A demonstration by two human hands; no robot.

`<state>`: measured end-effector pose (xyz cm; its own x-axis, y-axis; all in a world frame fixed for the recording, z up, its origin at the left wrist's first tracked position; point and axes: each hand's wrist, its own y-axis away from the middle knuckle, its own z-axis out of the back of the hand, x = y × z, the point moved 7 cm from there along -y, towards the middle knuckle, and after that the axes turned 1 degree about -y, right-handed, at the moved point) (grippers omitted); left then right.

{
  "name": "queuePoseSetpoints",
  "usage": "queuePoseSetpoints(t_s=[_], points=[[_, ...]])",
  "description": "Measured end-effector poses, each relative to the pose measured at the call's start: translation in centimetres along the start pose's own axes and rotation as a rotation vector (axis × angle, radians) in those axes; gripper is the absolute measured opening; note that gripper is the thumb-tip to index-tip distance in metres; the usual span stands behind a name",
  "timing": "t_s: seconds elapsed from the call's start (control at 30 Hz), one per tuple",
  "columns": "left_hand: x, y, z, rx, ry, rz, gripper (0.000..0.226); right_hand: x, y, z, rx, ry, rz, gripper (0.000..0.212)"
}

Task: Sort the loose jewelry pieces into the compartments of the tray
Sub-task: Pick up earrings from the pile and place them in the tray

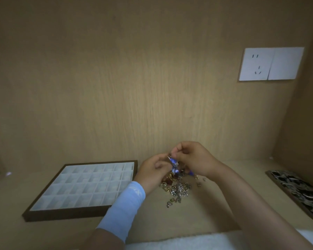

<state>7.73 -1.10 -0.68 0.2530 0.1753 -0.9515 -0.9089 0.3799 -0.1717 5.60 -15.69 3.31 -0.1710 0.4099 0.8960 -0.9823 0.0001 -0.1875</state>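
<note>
A pile of loose jewelry [179, 189] in gold, silver and dark red lies on the wooden shelf, right of a dark-framed tray [65, 214] with several white compartments that look empty. Both hands meet just above the pile's far side. My right hand [193, 159] pinches the top of a dangling blue-and-silver piece [174, 164] with thumb and fingertips. My left hand [153, 173], wearing a light blue wrist sleeve, has its fingers curled at the lower part of the same piece, which hangs tangled with other items.
A wooden back wall stands close behind, with a white socket plate [270, 64] at upper right. A dark tray with black-and-white items [300, 192] lies at the right edge. White cloth [188, 242] covers the shelf's front edge.
</note>
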Motion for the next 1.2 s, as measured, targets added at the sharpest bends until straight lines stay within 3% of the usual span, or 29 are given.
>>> queuePoseSetpoints(t_s=[0.13,0.33,0.4,0.67,0.77,0.87,0.93,1.03,1.1,1.2], points=[[-0.7,0.4,0.6,0.086,-0.004,0.025,0.013,0.8,0.0,-0.6,-0.055,-0.155,0.010,0.002],[-2.0,0.7,3.5,-0.044,-0.141,0.046,0.008,0.8,0.4,-3.1,-0.025,-0.426,-0.071,0.023],[-2.1,1.4,4.4,-0.067,-0.190,0.044,0.006,0.8,0.7,-4.2,-0.004,-0.461,-0.103,0.020],[-1.7,5.9,8.9,-0.079,-0.292,0.015,0.002,1.1,2.1,-9.4,0.179,-0.374,-0.140,0.009],[-0.8,7.5,10.1,-0.120,-0.207,-0.019,0.008,1.5,2.5,-11.1,0.219,-0.376,-0.106,0.002],[0.3,8.5,11.2,-0.198,-0.145,-0.055,0.016,1.9,2.8,-12.0,0.212,-0.377,-0.056,0.010],[0.8,8.7,11.7,-0.238,-0.223,-0.074,0.020,2.1,3.1,-12.1,0.184,-0.377,-0.033,0.012],[1.5,9.3,11.7,-0.204,-0.261,-0.051,0.014,2.1,3.4,-12.6,0.152,-0.361,-0.028,0.013],[1.5,9.4,11.2,-0.176,-0.274,-0.050,0.023,1.8,3.5,-12.4,0.104,-0.364,-0.046,0.012],[1.4,9.3,11.6,-0.231,-0.253,-0.083,0.021,2.5,2.4,-12.2,0.064,-0.291,-0.038,0.007]])
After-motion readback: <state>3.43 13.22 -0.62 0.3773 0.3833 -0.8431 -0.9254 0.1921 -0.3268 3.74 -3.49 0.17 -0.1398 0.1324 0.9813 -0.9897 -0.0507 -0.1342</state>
